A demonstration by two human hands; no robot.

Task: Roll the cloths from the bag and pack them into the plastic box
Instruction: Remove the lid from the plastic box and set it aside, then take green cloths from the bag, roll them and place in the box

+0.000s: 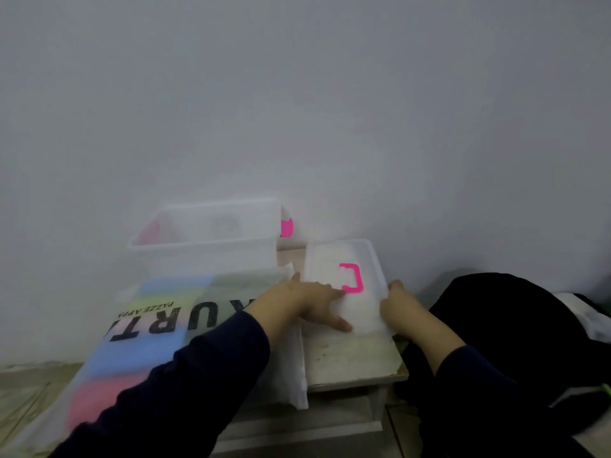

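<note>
A clear plastic box (205,246) with pink latches stands open at the back of a low white table (350,358). Its lid (334,259), with a pink handle, lies flat to the right of it. My left hand (297,302) rests on the lid's near left part, fingers spread. My right hand (400,309) grips the lid's right edge. A translucent white bag (158,328) with black lettering lies in front of the box; blue, yellow and pink cloths show through it.
A grey wall rises right behind the table. A black bag or garment (515,325) lies on the floor to the right, close to the table edge. Pale floor covering (26,385) shows at the lower left.
</note>
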